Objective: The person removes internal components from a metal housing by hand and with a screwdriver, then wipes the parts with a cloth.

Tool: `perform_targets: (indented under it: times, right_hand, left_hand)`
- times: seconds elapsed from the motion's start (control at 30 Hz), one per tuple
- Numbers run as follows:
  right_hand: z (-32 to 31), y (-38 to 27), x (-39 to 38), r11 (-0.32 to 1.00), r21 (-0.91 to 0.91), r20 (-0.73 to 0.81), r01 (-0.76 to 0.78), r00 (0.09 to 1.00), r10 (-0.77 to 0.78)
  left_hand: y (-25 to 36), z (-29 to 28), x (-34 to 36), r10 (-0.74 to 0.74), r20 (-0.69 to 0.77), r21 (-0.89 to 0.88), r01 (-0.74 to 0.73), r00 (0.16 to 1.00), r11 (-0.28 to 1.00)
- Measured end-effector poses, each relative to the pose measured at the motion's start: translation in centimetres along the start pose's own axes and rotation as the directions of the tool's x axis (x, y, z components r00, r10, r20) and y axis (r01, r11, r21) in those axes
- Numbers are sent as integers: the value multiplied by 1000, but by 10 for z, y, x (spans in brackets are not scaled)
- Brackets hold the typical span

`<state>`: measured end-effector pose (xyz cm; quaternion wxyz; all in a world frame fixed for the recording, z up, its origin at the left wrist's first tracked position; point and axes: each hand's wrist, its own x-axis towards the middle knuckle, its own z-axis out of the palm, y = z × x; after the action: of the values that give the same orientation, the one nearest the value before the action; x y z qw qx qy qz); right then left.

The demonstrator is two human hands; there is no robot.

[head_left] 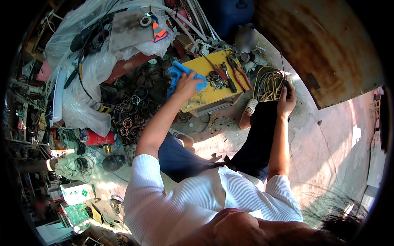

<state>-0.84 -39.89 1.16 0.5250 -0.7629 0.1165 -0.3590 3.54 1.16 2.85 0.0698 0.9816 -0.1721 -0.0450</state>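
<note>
My left hand [188, 85] presses on a crumpled blue cloth [175, 77], fingers closed over it, at the left edge of a low yellow-topped table [211, 97]. In my right hand [287, 101], beside my right knee, is a screwdriver [282, 62]. Its long thin shaft points up and away; my fingers partly hide the dark handle. A small heap of metal washers and rings [217, 80] lies mid-table. Around it rest a dark-handled tool [231, 83], red-handled pliers [238, 73] and another red-handled tool [216, 67].
Behind the table's right end lies a coil of yellowish cable [269, 87]. Dark metal parts and rings [128, 123] cover the floor at left, near a red cylinder [98, 137] and plastic sheeting [88, 92]. A large rusty panel [328, 49] stands at far right, a blue drum [225, 18] behind.
</note>
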Motion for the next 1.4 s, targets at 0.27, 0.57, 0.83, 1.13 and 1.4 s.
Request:
perform_targets:
  times: [0.27, 0.57, 0.83, 1.13, 1.4]
  right_hand:
    - [0, -4, 1, 1000, -14, -4, 9, 1000, -9]
    - [1, -6, 0, 999, -32, 16, 5, 1000, -4]
    - [1, -4, 0, 1000, -19, 23, -4, 1000, 5]
    - [-2, 7, 2, 1000, -14, 23, 19, 1000, -19]
    - [3, 4, 2, 1000, 10, 34, -7, 999, 6]
  left_hand:
    - [-9, -45, -9, 67, 1, -52, -67, 998, 996]
    - [-72, -26, 8, -324, -122, -245, 288, 938, 926]
    - [-26, -16, -30, -147, 33, -89, 150, 989, 985]
    - [-28, -50, -64, -116, -25, -250, 106, 993, 962]
    - [-52, -79, -26, -305, -122, -217, 275, 944, 937]
